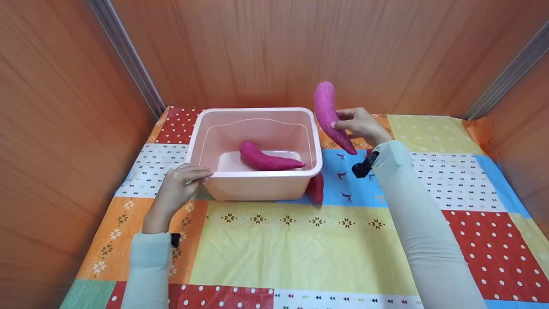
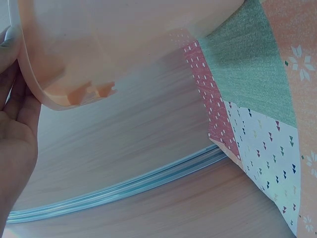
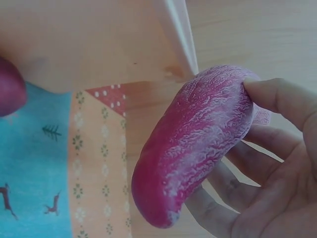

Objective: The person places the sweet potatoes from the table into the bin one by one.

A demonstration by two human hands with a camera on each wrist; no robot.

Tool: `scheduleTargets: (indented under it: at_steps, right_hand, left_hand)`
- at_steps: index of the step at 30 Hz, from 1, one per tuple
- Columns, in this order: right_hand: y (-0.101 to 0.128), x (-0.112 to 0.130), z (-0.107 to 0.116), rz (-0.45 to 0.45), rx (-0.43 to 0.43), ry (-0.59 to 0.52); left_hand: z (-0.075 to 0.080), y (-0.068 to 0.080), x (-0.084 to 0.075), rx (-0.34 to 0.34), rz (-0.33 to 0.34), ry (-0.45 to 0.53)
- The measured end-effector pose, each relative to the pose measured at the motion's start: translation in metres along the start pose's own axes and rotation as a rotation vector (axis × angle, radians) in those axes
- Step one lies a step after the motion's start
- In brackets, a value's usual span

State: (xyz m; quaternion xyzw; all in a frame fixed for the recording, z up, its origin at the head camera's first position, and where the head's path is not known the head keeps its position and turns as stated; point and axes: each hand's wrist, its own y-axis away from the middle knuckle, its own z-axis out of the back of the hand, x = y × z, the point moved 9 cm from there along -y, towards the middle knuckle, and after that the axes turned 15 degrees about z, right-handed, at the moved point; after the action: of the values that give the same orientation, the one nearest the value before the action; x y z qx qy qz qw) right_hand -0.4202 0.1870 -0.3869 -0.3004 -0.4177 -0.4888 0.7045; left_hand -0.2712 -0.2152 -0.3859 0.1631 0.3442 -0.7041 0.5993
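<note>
A peach-pink plastic bin (image 1: 251, 186) stands on the table, with one magenta sweet potato (image 1: 270, 161) lying inside. My left hand (image 1: 176, 189) pinches the bin's rim at its front left corner; the left wrist view shows fingers at the bin's edge (image 2: 30, 82). To the right of the bin, my right hand (image 1: 363, 127) holds another curved sweet potato (image 1: 327, 109) in the air. In the right wrist view thumb and fingers grip this sweet potato (image 3: 193, 144) from one side. A third sweet potato (image 1: 316, 189) lies against the bin's right side, partly hidden by the rim.
A patchwork-print tablecloth (image 1: 300, 249) covers the table. Wood-grain panels (image 1: 257, 56) rise behind and at both sides, with metal strips (image 1: 128, 56) at the corners. A small reddish patch (image 1: 369, 152) shows near the right wrist, too hidden to tell.
</note>
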Motion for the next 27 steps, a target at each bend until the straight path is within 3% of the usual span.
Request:
scheduleTargets:
  at_steps: [7, 27]
  right_hand:
    - [0.000, 0.014, -0.001, 0.030, 0.013, 0.025]
    - [-0.019, 0.056, -0.039, 0.126, 0.106, 0.019]
  left_hand:
    - [0.000, 0.000, 0.000, 0.005, -0.005, -0.001]
    - [0.006, 0.007, 0.005, -0.007, 0.032, 0.003]
